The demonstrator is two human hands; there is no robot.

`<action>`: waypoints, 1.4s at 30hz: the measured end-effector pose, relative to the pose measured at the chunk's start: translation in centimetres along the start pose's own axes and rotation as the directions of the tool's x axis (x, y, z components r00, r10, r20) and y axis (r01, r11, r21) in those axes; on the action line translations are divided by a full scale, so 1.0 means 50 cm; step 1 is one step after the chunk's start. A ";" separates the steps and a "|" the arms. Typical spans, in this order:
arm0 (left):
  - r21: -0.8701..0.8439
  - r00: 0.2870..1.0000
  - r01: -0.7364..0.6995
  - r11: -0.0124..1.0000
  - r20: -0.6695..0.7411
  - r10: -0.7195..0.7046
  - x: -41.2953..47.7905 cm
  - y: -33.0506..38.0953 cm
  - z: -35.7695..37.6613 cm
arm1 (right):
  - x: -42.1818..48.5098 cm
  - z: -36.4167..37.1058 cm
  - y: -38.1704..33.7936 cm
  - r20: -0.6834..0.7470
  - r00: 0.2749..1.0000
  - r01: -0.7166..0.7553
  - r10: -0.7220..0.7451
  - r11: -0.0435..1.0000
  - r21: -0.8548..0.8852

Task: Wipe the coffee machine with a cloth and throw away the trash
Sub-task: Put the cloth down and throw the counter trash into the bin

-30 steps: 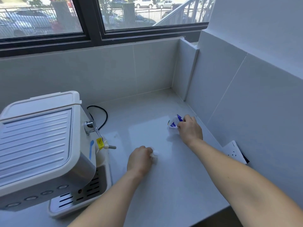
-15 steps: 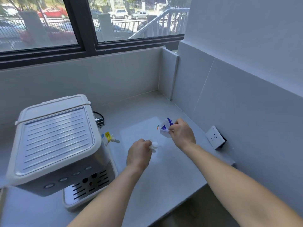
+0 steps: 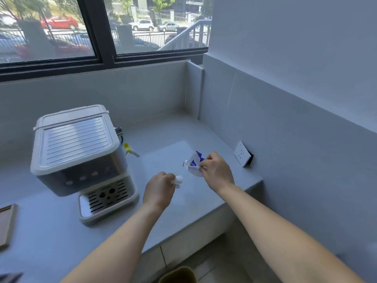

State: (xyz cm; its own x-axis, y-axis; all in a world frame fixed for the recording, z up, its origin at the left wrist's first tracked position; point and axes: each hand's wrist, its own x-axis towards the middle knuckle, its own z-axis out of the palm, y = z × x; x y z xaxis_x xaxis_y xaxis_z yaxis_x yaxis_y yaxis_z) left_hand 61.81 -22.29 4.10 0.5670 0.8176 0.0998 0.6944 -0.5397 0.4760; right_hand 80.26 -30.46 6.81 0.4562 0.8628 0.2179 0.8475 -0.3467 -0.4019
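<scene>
A cream and silver coffee machine (image 3: 78, 148) stands on the grey counter (image 3: 173, 137) at the left. My right hand (image 3: 217, 172) is closed on a white and blue wrapper (image 3: 193, 163), held a little above the counter. My left hand (image 3: 160, 190) is fisted around a small white crumpled wad (image 3: 178, 179), which pokes out past the knuckles; whether it is cloth or paper is unclear. Both hands hover to the right of the machine, close to each other.
A white wall socket (image 3: 242, 154) sits on the right wall just above the counter. A brown flat object (image 3: 7, 223) lies at the left edge. Below the counter's front edge, a brownish container rim (image 3: 177, 273) shows on the floor. A window runs along the back.
Both hands have lifted off the counter with their items and drawn back toward me. The view has pulled back, so the counter's front edge and the floor below now show.
</scene>
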 end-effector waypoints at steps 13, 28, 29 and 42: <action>-0.020 0.989 0.130 0.991 -0.064 -0.131 -0.260 0.045 0.056 | -0.226 -0.011 0.059 0.143 0.984 0.093 -0.105 0.992 0.089; -0.166 0.993 0.094 0.982 0.081 -0.082 -0.425 -0.064 0.106 | -0.434 0.050 -0.035 0.071 0.996 -0.056 0.048 0.992 0.109; -0.163 0.989 0.109 0.981 0.113 -0.091 -0.440 -0.075 0.117 | -0.452 0.060 -0.040 0.077 0.996 -0.062 0.054 0.992 0.107; -0.081 0.882 0.418 0.905 0.276 -0.383 -0.582 -0.246 0.437 | -0.691 0.405 0.132 0.362 0.903 -0.304 0.234 0.940 0.151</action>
State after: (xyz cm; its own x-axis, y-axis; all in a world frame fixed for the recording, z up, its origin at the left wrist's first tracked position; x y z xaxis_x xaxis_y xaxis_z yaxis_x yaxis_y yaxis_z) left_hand 46.47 -43.83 -23.74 0.3562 0.8722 -0.3353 0.8296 -0.1301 0.5429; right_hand 64.58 -55.09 -21.37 0.5119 0.8307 -0.2190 0.6171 -0.5329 -0.5790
